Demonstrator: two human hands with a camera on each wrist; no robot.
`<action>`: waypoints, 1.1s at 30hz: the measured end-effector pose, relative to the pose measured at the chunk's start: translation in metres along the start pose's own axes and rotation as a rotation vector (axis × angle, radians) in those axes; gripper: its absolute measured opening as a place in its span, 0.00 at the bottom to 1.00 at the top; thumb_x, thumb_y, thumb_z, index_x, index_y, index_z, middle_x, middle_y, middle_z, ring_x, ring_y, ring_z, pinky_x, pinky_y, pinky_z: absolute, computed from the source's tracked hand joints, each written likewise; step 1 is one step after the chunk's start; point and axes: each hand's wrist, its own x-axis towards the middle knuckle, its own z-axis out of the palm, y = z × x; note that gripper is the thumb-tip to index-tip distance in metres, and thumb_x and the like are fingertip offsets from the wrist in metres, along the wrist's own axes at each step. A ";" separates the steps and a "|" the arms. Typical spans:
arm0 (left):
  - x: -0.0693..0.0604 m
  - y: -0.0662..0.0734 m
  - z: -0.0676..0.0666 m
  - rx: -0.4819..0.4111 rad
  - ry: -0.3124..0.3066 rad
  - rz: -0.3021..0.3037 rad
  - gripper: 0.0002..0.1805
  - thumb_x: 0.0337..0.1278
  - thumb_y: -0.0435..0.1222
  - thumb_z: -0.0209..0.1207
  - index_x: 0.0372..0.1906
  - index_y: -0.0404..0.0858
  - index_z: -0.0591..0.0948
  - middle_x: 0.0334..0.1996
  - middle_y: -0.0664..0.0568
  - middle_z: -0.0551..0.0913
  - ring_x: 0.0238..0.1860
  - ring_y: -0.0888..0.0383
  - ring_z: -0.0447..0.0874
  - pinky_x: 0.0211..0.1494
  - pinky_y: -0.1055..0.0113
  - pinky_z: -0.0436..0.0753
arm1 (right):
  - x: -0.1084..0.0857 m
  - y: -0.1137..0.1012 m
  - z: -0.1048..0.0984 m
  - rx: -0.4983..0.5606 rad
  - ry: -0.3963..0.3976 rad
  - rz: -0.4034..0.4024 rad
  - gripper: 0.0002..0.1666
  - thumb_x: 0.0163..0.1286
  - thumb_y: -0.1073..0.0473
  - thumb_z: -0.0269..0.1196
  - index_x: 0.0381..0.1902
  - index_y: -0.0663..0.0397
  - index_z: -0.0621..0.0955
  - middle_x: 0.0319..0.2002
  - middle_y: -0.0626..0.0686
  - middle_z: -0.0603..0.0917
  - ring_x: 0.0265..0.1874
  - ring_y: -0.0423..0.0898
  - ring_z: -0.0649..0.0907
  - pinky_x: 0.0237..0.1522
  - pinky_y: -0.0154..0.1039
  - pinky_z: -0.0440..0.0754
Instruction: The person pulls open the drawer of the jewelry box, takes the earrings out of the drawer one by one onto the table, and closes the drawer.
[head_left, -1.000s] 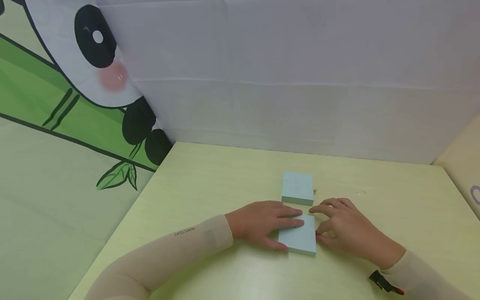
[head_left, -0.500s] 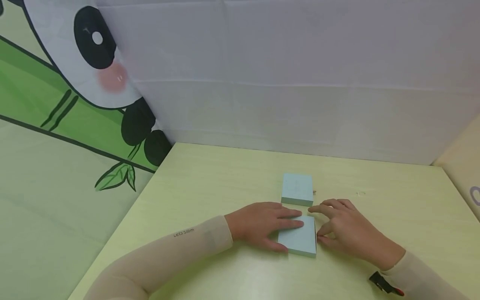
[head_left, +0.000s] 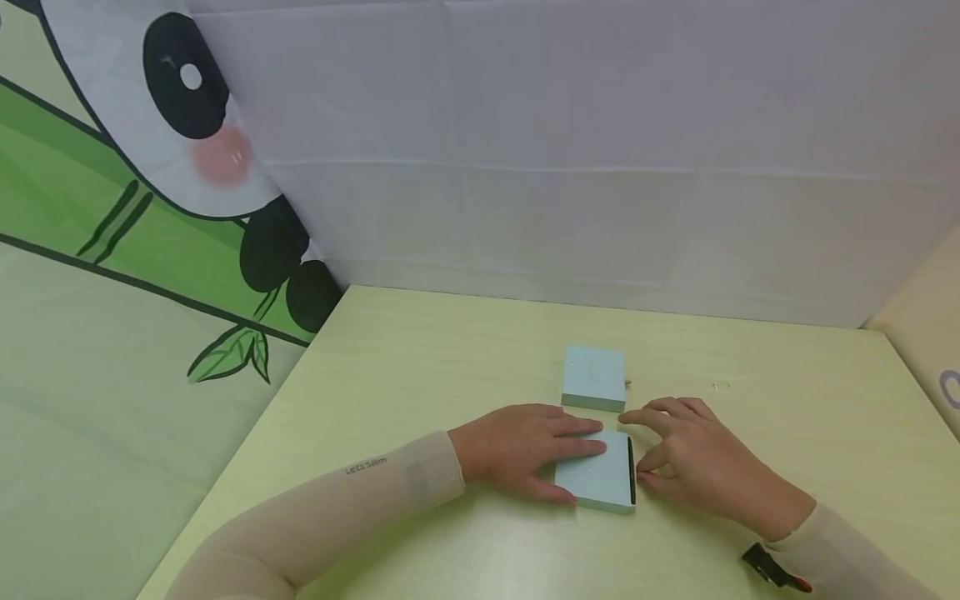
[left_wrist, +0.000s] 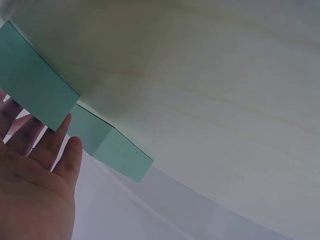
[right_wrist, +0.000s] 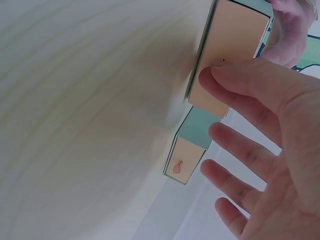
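A light blue drawer box (head_left: 588, 485) lies flat on the table, its inner drawer (right_wrist: 232, 35) showing a tan front in the right wrist view. Over its left part my left hand (head_left: 517, 448) rests with spread, straight fingers. At the drawer's front, my right hand (head_left: 701, 462) brings thumb and index finger together in a pinch; what sits between those fingertips is hidden. Its other fingers stay apart. A dark gap (head_left: 632, 471) runs along the box's right edge. Behind lies a second light blue box (head_left: 592, 375) with a small brownish pull tab (right_wrist: 178, 167).
The pale yellow table (head_left: 450, 358) reaches back to a white cloth wall (head_left: 562, 167). A tiny pale looped bit (head_left: 720, 386) lies right of the far box. A panda-and-bamboo print (head_left: 217, 158) covers the left side. A black strap (head_left: 772, 568) shows by the right wrist.
The right hand has shifted slightly right, and the near box's drawer has come out a little, so a dark gap now shows at its right edge. The left hand stays in place.
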 end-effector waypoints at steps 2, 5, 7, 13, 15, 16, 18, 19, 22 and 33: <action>0.000 0.000 0.001 0.002 0.004 0.003 0.44 0.84 0.70 0.62 0.94 0.59 0.71 0.94 0.62 0.70 0.91 0.57 0.76 0.94 0.62 0.76 | 0.000 0.000 0.000 -0.002 0.003 -0.003 0.14 0.59 0.55 0.91 0.27 0.24 0.98 0.67 0.46 0.94 0.65 0.55 0.89 0.66 0.63 0.86; -0.001 0.000 0.001 0.004 0.012 0.006 0.44 0.84 0.70 0.62 0.94 0.58 0.71 0.94 0.61 0.71 0.90 0.57 0.77 0.93 0.62 0.76 | -0.001 0.000 0.000 -0.010 0.007 -0.007 0.14 0.59 0.55 0.91 0.28 0.24 0.98 0.67 0.46 0.94 0.65 0.55 0.90 0.66 0.62 0.86; -0.001 0.000 0.001 0.003 0.013 0.007 0.44 0.84 0.70 0.62 0.94 0.58 0.71 0.94 0.61 0.71 0.90 0.57 0.77 0.93 0.62 0.77 | -0.002 0.000 0.000 -0.014 0.009 -0.009 0.13 0.59 0.55 0.91 0.28 0.25 0.98 0.67 0.46 0.94 0.64 0.55 0.90 0.65 0.62 0.86; -0.002 0.001 0.001 0.003 0.005 0.004 0.44 0.84 0.71 0.61 0.94 0.59 0.71 0.94 0.61 0.71 0.91 0.57 0.76 0.93 0.62 0.77 | -0.006 -0.001 -0.002 -0.022 0.012 -0.001 0.13 0.58 0.55 0.91 0.28 0.25 0.99 0.66 0.46 0.94 0.64 0.56 0.90 0.66 0.63 0.87; -0.002 0.001 0.001 0.005 0.004 0.005 0.44 0.85 0.71 0.61 0.94 0.59 0.71 0.94 0.61 0.71 0.90 0.57 0.76 0.93 0.62 0.76 | -0.007 -0.001 -0.002 -0.024 0.015 0.002 0.13 0.58 0.55 0.91 0.28 0.25 0.99 0.66 0.46 0.95 0.64 0.56 0.90 0.66 0.63 0.86; -0.003 0.002 0.000 0.004 0.003 0.006 0.44 0.85 0.71 0.61 0.94 0.59 0.71 0.94 0.61 0.70 0.90 0.57 0.76 0.93 0.61 0.77 | -0.007 0.000 -0.001 -0.025 0.018 0.002 0.13 0.58 0.55 0.91 0.28 0.25 0.99 0.66 0.46 0.95 0.64 0.55 0.90 0.65 0.62 0.87; -0.003 0.002 0.000 0.003 0.004 0.009 0.44 0.85 0.71 0.61 0.94 0.59 0.71 0.94 0.61 0.70 0.90 0.56 0.77 0.93 0.61 0.77 | -0.008 0.000 -0.001 -0.032 0.026 -0.002 0.13 0.57 0.55 0.92 0.28 0.25 0.99 0.65 0.45 0.95 0.63 0.55 0.90 0.65 0.62 0.87; -0.003 0.002 0.000 0.005 0.004 0.012 0.44 0.85 0.70 0.61 0.94 0.59 0.71 0.94 0.61 0.71 0.90 0.57 0.77 0.93 0.61 0.77 | -0.009 0.000 -0.001 -0.036 0.031 -0.004 0.14 0.57 0.55 0.92 0.28 0.25 0.99 0.65 0.45 0.95 0.63 0.54 0.90 0.65 0.62 0.87; -0.004 0.002 0.000 0.005 0.003 0.015 0.44 0.85 0.70 0.61 0.94 0.59 0.71 0.94 0.61 0.71 0.89 0.56 0.78 0.93 0.62 0.77 | -0.011 -0.001 0.000 -0.041 0.042 -0.007 0.15 0.55 0.56 0.93 0.28 0.24 0.98 0.64 0.45 0.95 0.63 0.54 0.90 0.64 0.61 0.87; -0.007 0.004 -0.002 0.013 -0.017 0.005 0.44 0.85 0.71 0.61 0.94 0.60 0.70 0.94 0.62 0.70 0.90 0.57 0.77 0.93 0.62 0.77 | -0.020 -0.002 -0.002 -0.056 0.054 0.009 0.16 0.53 0.55 0.93 0.27 0.24 0.98 0.64 0.46 0.95 0.63 0.56 0.90 0.64 0.64 0.87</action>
